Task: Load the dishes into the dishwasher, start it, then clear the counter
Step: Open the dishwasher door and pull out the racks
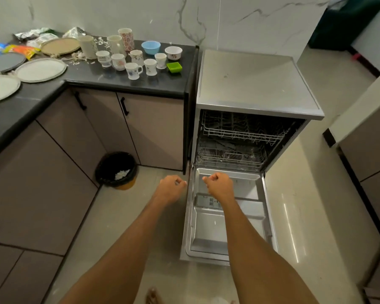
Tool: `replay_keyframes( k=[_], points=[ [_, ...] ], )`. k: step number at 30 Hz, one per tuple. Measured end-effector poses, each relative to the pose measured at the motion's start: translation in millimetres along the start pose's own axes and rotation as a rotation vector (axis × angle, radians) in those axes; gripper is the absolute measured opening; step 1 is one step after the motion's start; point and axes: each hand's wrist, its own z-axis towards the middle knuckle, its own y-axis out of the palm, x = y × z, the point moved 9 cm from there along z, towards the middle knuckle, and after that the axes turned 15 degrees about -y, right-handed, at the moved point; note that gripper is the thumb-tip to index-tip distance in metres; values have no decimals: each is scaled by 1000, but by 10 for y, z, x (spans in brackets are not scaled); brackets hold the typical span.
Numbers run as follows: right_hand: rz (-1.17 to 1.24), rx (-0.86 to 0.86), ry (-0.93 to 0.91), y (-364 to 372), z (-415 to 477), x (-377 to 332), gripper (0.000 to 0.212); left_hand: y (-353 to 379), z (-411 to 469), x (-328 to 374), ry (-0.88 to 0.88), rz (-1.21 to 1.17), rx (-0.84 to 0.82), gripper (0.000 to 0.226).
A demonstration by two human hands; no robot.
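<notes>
Both hands, left hand (171, 188) and right hand (218, 185), hang clenched and empty over the silver dishwasher's lowered door (208, 229); floral white cups (133, 70) crowd the black surface (123, 82) at eleven o'clock.

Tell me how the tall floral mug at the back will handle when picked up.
The tall floral mug looks ceramic, so probably rigid and breakable. Its tall, narrow shape may tip if nudged. Mugs crowd it, so a careless lift could knock them.
</notes>
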Motion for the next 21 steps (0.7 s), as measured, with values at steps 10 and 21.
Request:
replay_keyframes(
  k=[10, 21],
  points=[
    [79, 115, 50, 385, 484, -352, 21, -393, 661, 95, 19, -59, -75, 20],
    [209, 295, 217, 127, 1329, 29, 17, -160, 1550, 899, 64, 71, -246, 22]
  ],
)
